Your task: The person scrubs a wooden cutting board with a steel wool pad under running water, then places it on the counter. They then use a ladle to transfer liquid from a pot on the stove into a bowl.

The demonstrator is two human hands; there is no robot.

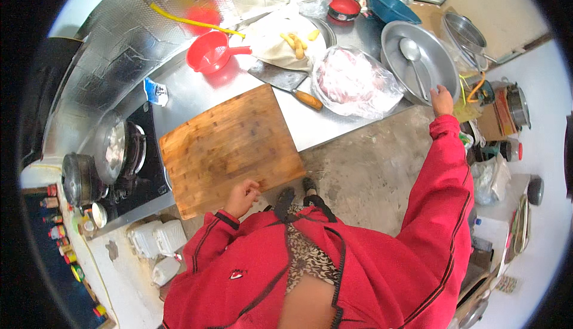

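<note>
My right hand is at the near rim of a large metal basin, by the handle end of a metal spoon lying in it; whether it grips either one is unclear. My left hand, fingers loosely curled, is at the near edge of a wooden cutting board. Beyond the board lies a cleaver with a wooden handle. Beside it stands a container of meat covered in clear plastic. Pieces of yellow food, perhaps ginger, lie on a pale cloth or bag.
A red plastic ladle stands behind the board, near a blue-and-white packet. At left, a wok and a dark lidded pot are on the stove. A blue basin and a red-and-black bowl stand at the back.
</note>
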